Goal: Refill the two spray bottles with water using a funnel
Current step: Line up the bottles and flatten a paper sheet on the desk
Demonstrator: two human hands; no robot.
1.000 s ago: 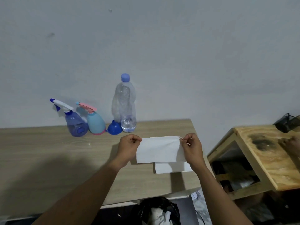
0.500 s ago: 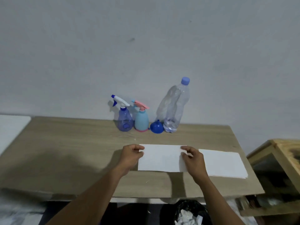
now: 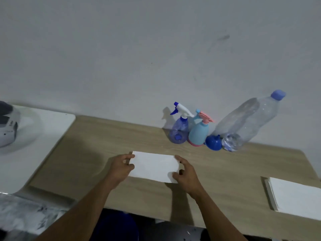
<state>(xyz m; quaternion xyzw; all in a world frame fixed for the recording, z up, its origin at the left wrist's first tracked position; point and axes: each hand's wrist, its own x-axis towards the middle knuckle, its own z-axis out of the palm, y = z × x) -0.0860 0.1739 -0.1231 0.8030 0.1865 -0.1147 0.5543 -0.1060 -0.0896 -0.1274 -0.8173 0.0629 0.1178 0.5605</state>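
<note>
Two spray bottles stand by the wall at the back of the wooden table (image 3: 90, 153): a clear purple spray bottle (image 3: 178, 131) with a white and blue trigger, and a light blue spray bottle (image 3: 198, 133) with a pink trigger. A blue funnel (image 3: 214, 142) lies to their right, against a large clear water bottle (image 3: 246, 126) with a blue cap. In front of them my left hand (image 3: 121, 168) and my right hand (image 3: 185, 173) pinch the two short ends of a white folded paper towel (image 3: 153, 166) on the table.
More white folded paper towels (image 3: 295, 197) lie at the table's right end. A white surface (image 3: 34, 145) adjoins the table on the left, with a grey and white object (image 3: 7, 126) at its far edge. Dark items sit below the front edge.
The view has swung left, so the bottles now sit to the right. Both hands carried the towel away from the stack and laid it flat at the table's middle.
</note>
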